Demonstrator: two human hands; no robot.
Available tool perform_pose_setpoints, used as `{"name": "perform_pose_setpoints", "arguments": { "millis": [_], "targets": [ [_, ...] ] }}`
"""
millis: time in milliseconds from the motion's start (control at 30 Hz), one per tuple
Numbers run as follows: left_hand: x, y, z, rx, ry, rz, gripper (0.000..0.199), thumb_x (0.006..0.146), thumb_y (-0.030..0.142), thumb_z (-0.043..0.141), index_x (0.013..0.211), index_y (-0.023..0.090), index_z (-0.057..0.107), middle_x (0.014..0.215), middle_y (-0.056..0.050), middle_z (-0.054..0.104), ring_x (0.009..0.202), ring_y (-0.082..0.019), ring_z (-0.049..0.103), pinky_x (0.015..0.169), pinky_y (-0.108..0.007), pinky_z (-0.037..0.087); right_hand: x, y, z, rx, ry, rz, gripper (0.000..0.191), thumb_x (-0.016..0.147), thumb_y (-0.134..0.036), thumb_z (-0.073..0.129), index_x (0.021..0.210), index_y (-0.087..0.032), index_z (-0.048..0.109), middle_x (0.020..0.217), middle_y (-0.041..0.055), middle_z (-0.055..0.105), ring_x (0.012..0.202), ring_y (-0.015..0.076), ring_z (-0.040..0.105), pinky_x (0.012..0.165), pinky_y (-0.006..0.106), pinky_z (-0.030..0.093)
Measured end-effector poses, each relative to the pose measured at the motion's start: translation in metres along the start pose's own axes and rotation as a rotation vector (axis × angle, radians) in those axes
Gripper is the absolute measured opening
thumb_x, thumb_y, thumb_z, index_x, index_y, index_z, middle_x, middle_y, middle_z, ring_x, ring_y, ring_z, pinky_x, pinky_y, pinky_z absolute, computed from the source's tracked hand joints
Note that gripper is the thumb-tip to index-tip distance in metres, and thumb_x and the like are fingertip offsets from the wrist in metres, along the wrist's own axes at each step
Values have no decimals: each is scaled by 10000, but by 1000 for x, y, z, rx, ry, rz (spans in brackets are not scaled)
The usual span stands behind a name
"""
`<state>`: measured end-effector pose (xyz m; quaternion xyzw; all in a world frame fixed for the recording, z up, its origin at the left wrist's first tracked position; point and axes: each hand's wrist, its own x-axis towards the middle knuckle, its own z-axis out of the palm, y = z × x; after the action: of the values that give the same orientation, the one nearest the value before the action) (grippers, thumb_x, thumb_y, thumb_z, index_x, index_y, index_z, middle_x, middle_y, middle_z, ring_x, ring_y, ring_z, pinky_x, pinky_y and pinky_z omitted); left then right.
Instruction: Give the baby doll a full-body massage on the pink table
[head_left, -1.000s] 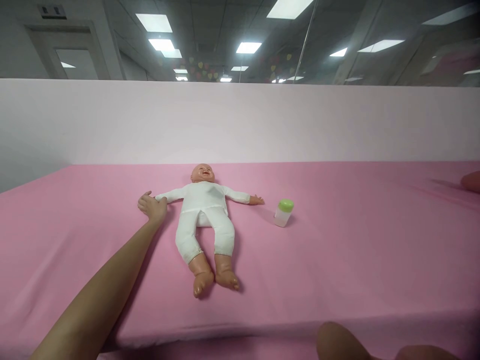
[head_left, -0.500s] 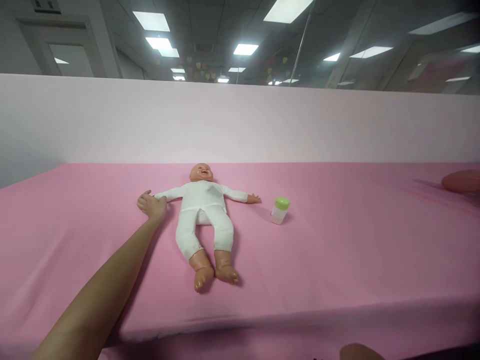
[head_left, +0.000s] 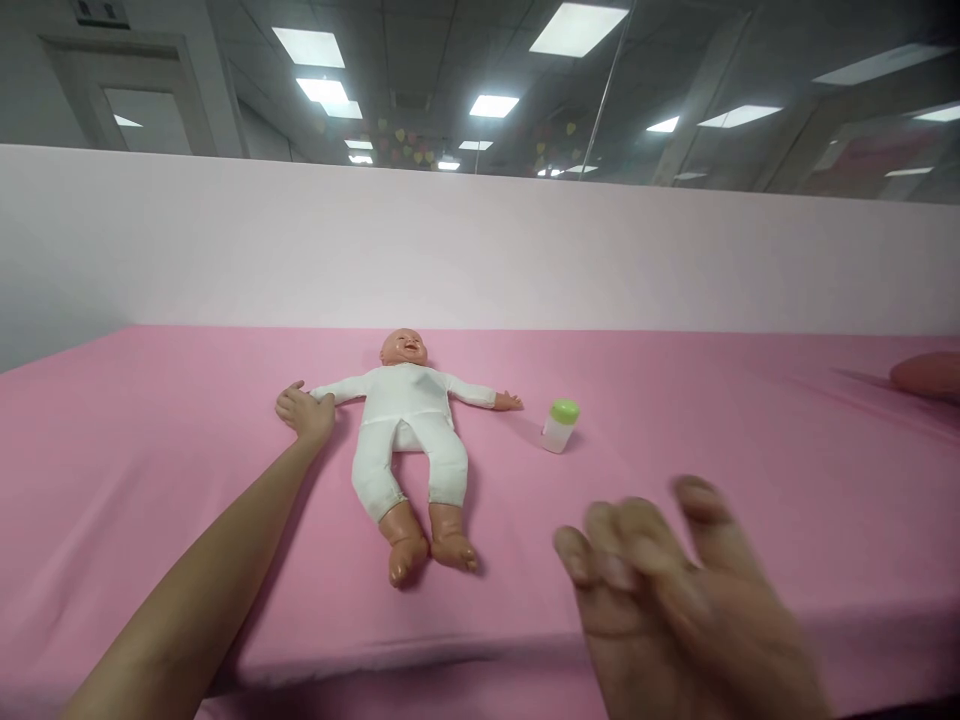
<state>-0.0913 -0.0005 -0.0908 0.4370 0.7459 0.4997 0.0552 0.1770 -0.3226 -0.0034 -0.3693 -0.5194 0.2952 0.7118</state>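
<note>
A baby doll (head_left: 407, 405) in a white suit lies on its back with its arms spread, head toward the wall. My left hand (head_left: 304, 412) is closed around the end of the doll's arm on the left side of the view, hiding the doll's hand there. To the right of the doll, a small clear container with a green lid (head_left: 560, 426) stands upright, close to the doll's other hand. My right hand (head_left: 667, 600) is in the near right, palm up and blurred, fingers loosely curled and thumb apart, with nothing in it. It touches neither the doll nor the container.
Pink cloth (head_left: 750, 450) covers the table, whose front edge runs across the bottom of the view. Behind it rises a white wall (head_left: 480, 250) with a window above. An orange-brown object (head_left: 926, 376), only partly visible, lies at the far right edge.
My right hand has risen into view from the bottom right edge and come over the front of the table. My left hand, the doll and the container stay in place.
</note>
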Motion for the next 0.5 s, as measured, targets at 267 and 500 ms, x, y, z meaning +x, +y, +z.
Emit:
{"name": "perform_pose_setpoints", "arguments": {
  "millis": [267,500],
  "targets": [
    [0,0,-1,-8,-3,-5,576,731,181,640,1258,137,411,1340,-162,384,1342,-330,318,1163,-453,226,9,0,19,306,144,217,311,891,-303,653,1164,-305,503,874,12,602,755,178,614,710,361,547],
    [1,-3,0,-17,20,8,543,750,222,639,1244,149,425,1325,-151,403,1322,-335,335,1141,-465,259,11,-10,20,459,202,271,369,813,-332,763,1094,-307,526,786,-29,553,701,143,557,674,305,499]
  ]
}}
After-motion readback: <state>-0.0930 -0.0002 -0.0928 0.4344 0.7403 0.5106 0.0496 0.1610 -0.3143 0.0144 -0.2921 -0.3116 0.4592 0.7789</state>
